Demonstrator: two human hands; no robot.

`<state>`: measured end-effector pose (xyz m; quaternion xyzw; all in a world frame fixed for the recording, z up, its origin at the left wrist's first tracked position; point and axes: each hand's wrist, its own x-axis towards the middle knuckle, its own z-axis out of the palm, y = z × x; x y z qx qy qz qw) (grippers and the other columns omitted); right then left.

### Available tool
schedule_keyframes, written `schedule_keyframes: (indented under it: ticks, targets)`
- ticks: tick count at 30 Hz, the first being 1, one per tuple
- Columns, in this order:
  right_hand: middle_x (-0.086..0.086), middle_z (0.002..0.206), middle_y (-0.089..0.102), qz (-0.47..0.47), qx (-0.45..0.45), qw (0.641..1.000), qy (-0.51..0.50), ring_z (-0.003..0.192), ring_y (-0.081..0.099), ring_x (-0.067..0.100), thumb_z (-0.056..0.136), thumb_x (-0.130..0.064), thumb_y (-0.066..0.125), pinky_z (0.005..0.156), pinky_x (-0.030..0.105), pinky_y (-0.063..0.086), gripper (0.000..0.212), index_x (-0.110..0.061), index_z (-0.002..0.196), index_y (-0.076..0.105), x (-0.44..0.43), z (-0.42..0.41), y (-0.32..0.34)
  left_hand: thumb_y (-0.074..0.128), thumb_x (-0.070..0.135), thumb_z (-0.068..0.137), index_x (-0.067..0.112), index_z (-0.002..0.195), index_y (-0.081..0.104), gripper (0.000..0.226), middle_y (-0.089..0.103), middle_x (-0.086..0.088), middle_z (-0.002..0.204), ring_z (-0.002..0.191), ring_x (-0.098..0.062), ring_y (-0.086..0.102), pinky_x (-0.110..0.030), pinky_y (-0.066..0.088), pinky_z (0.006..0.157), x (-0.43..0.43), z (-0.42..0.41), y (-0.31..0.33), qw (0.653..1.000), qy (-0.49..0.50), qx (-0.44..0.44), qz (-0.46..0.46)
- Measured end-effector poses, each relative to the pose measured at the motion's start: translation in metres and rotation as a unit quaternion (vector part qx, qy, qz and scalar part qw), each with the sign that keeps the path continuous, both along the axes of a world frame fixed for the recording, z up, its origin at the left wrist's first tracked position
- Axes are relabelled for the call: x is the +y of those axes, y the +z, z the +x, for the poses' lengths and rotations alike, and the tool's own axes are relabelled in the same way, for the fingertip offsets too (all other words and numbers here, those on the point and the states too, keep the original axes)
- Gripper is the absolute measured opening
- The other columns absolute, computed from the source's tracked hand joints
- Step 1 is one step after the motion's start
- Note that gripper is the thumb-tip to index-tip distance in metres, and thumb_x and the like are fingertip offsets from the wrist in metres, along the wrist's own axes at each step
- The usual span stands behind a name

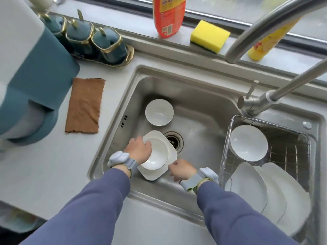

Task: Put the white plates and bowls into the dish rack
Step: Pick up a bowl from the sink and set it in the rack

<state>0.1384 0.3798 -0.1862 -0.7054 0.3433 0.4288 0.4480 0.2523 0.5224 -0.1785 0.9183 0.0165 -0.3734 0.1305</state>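
Observation:
In the steel sink (203, 106), a white bowl (156, 156) sits on a squarish white plate (172, 149) near the drain. My left hand (138, 149) grips the left rim of that bowl. My right hand (181, 169) is at the plate's near right edge, fingers curled; whether it touches the plate is unclear. A second white bowl (159, 112) lies alone farther back in the sink. The wire dish rack (292, 149) on the right holds one white bowl (248, 142) and three white plates (265, 191) on edge.
The tap (265, 29) arches over the sink's right side. On the sill stand an orange bottle (168, 16), a yellow sponge (209, 35) and a yellow bottle (265, 43). A brown cloth (85, 105) and teal jars (85, 36) are on the left counter.

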Motion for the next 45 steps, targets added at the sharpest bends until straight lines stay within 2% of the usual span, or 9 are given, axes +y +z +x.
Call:
schedule_keyframes:
  ticks: [3,7,9,17,23,30,34,37,45]
  targets:
    - [0.011,0.095,0.067,0.029,0.022,0.994,-0.106,0.07,0.067,0.031,0.095,-0.021,0.045,0.06,0.029,0.045,0.04,0.002,0.125,0.059,0.012,0.004,-0.017,0.025,0.052,0.102,0.01,0.151,0.036,0.066,0.046,-0.022,0.151,0.134,-0.042,0.047,-0.046,0.038,0.109,0.006,0.001,-0.016,0.999,0.016,0.049,-0.004]
    - [0.01,0.123,0.06,0.063,0.02,0.97,-0.234,0.061,0.068,0.021,0.095,-0.024,0.048,0.051,0.026,0.049,0.056,-0.022,0.149,0.035,0.028,0.012,-0.025,0.018,0.056,0.103,0.018,0.157,0.031,0.067,0.037,-0.014,0.162,0.146,-0.036,0.035,-0.043,0.027,0.118,0.005,0.006,-0.027,0.993,0.04,0.098,-0.057]
    - [0.01,0.127,0.055,0.084,0.012,0.958,-0.272,0.067,0.07,0.023,0.094,-0.024,0.05,0.054,0.03,0.053,0.06,-0.029,0.15,0.03,0.035,0.015,-0.026,0.017,0.057,0.102,0.019,0.157,0.034,0.068,0.037,-0.011,0.162,0.147,-0.035,0.034,-0.041,0.026,0.118,0.003,0.009,-0.03,0.991,0.047,0.104,-0.067]
    - [0.007,0.077,0.07,0.025,-0.051,0.973,-0.225,0.075,0.075,0.036,0.083,-0.027,0.049,0.078,0.053,0.061,0.049,-0.027,0.13,0.039,0.036,0.008,-0.017,0.018,0.069,0.094,0.022,0.152,0.04,0.078,0.045,-0.012,0.156,0.142,-0.035,0.042,-0.045,0.033,0.115,-0.001,0.005,-0.006,0.992,0.046,0.083,-0.084]
    - [0.005,0.097,0.06,-0.131,-0.115,0.975,-0.137,0.083,0.056,0.032,0.086,-0.018,0.048,0.072,0.033,0.044,0.034,-0.018,0.119,0.041,0.015,0.015,0.037,0.014,0.075,0.09,0.03,0.137,0.05,0.074,0.057,-0.011,0.137,0.132,-0.034,0.048,-0.046,0.038,0.107,-0.015,-0.001,0.049,0.994,0.004,0.017,-0.111]
    - [0.008,0.087,0.047,-0.2,-0.182,0.957,-0.104,0.081,0.047,0.036,0.094,-0.015,0.037,0.07,0.039,0.037,0.018,-0.018,0.111,0.034,-0.036,0.009,0.119,0.035,0.07,0.091,0.031,0.151,0.033,0.072,0.047,-0.007,0.145,0.131,-0.031,0.049,-0.046,0.042,0.106,-0.061,-0.015,0.138,0.988,-0.087,-0.045,-0.118]
    - [0.004,0.078,0.039,-0.282,-0.216,0.933,-0.065,0.068,0.044,0.035,0.095,-0.011,0.033,0.068,0.039,0.035,0.025,-0.011,0.12,0.035,-0.084,-0.013,0.153,0.056,0.043,0.089,0.017,0.108,0.067,0.035,0.07,-0.006,0.103,0.103,-0.029,0.063,-0.044,0.052,0.089,-0.094,-0.038,0.163,0.97,0.004,-0.081,-0.23]
    - [0.009,0.084,0.047,-0.3,-0.209,0.924,-0.111,0.08,0.046,0.036,0.097,-0.013,0.034,0.072,0.042,0.039,0.027,-0.014,0.124,0.032,-0.123,-0.033,0.172,0.061,0.026,0.087,0.013,0.088,0.077,0.021,0.078,-0.008,0.083,0.09,-0.028,0.073,-0.045,0.058,0.087,-0.124,-0.066,0.166,0.943,0.102,0.012,-0.316]
    - [0.017,0.106,0.051,-0.3,-0.134,0.934,-0.141,0.09,0.049,0.036,0.093,-0.013,0.035,0.079,0.041,0.042,0.031,-0.016,0.124,0.034,-0.2,-0.088,0.165,0.057,0.007,0.091,-0.001,0.089,0.066,0.012,0.065,-0.019,0.09,0.086,-0.032,0.07,-0.04,0.059,0.084,-0.211,-0.132,0.142,0.84,0.275,0.227,-0.409]
